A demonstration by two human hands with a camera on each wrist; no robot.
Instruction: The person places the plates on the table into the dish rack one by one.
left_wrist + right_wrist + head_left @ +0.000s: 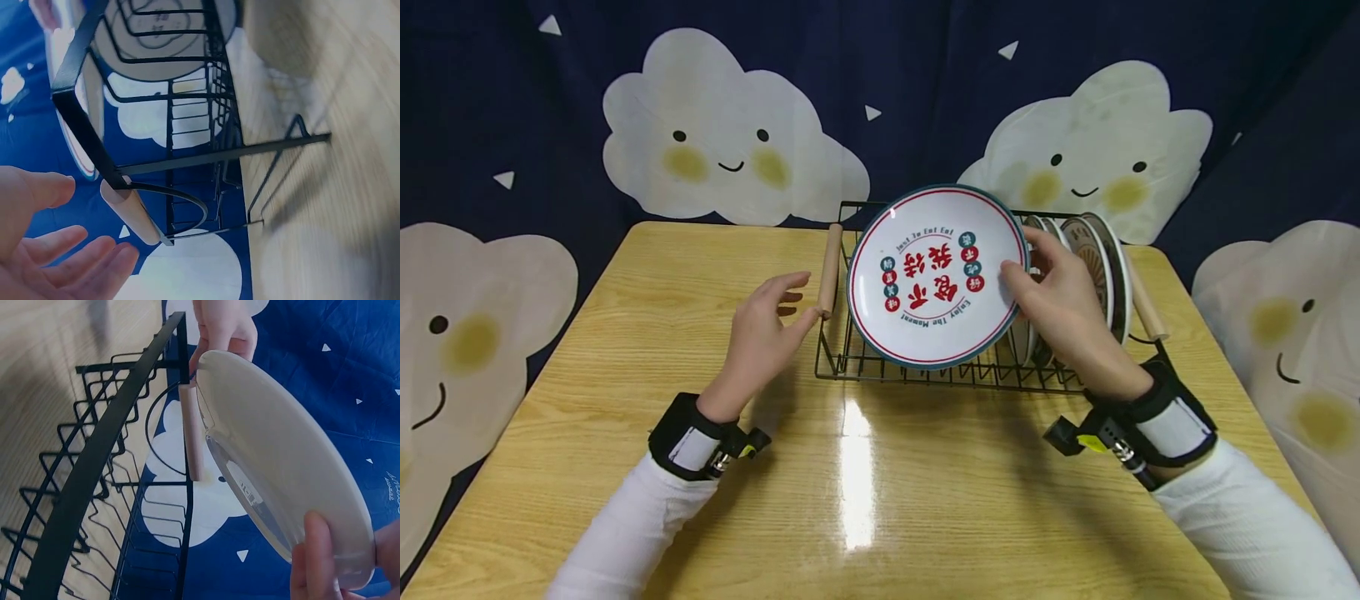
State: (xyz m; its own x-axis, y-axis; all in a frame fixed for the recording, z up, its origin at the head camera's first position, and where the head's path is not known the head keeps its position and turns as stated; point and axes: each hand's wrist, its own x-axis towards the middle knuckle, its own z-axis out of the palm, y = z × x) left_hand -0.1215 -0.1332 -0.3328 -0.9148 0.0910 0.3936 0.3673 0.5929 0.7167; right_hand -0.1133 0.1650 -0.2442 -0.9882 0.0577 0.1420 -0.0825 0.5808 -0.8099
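A white plate with a dark teal rim, red lettering and small round marks is held tilted above the left part of a black wire dish rack. My right hand pinches its right edge, thumb on the printed face and fingers behind, as the right wrist view also shows at the plate's pale underside. Beside the rack's left wooden handle is my left hand, fingers loosely bent and holding nothing. In the left wrist view that hand is near the handle.
Several plates stand upright in the rack's right part, near its right wooden handle. The rack sits toward the back of a wooden table. Behind hangs a dark blue curtain printed with smiling clouds.
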